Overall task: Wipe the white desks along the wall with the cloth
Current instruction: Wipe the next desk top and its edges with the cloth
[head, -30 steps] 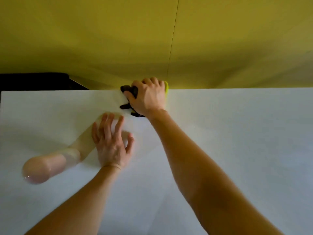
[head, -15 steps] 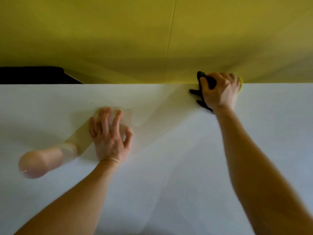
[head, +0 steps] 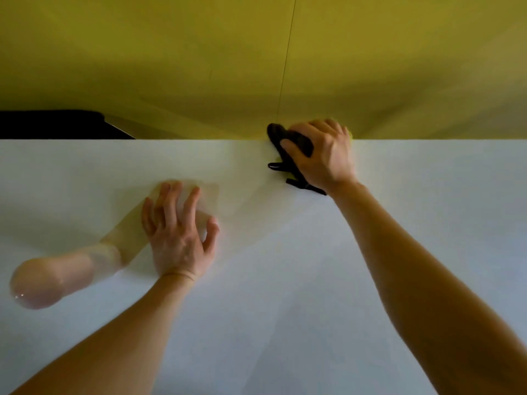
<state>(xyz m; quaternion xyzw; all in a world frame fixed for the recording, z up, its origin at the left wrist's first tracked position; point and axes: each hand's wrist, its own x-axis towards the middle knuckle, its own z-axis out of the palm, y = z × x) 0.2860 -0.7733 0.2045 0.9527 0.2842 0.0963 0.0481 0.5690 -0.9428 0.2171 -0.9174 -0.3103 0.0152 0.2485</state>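
A glossy white desk (head: 313,295) fills the lower view and meets a yellow wall (head: 256,58) along its far edge. My right hand (head: 322,155) grips a dark cloth (head: 291,149) with a yellow edge and presses it on the desk at the far edge, against the wall. Dark corners of the cloth stick out to the left of and below the hand. My left hand (head: 179,232) rests flat on the desk at left centre, fingers spread, holding nothing.
A dark gap (head: 57,125) opens beyond the desk's far left edge. A vertical seam (head: 286,67) runs down the wall above the cloth. The glossy top reflects my left forearm (head: 51,277) at the left.
My right hand swept the cloth to the right along the far edge, then came back a little to the left. My left hand stayed planted.
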